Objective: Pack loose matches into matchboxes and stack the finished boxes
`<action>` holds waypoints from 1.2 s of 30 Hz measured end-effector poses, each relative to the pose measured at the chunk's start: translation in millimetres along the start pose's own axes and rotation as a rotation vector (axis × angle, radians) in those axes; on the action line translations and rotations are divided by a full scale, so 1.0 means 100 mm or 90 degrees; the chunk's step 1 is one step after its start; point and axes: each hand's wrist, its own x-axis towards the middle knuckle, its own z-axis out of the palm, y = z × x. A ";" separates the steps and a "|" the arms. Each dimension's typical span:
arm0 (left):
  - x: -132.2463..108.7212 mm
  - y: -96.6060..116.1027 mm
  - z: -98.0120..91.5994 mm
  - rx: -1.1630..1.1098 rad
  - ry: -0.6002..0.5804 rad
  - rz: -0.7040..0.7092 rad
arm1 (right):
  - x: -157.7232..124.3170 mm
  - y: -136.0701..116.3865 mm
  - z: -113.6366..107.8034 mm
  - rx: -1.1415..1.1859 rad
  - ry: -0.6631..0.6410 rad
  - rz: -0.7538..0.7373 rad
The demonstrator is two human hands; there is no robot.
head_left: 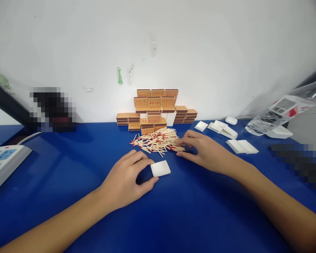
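A loose heap of red-tipped matches (158,140) lies in the middle of the blue table. My right hand (205,149) is at the heap's right edge, thumb and fingers closed around a small bunch of matches (179,149). Nearer to me, a small white matchbox tray (161,168) lies on the table. My left hand (127,175) holds it by its left end, index finger at the far side and thumb at the near side. The inside of the tray looks plain white.
Orange matchboxes (154,102) are stacked against the wall behind the heap. Several white trays (238,146) lie at the right, near a white rounded case (231,121) and a tilted plastic bottle (276,112). A power strip (7,165) sits at the left edge.
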 end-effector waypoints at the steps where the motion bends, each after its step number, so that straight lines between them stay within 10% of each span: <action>1: 0.00 0.00 -0.01 0.000 -0.002 0.005 | 0.00 -0.01 0.00 -0.001 0.001 -0.001; 36: -0.01 0.02 -0.02 0.009 -0.020 0.022 | -0.04 -0.15 0.05 -0.156 -0.092 -0.018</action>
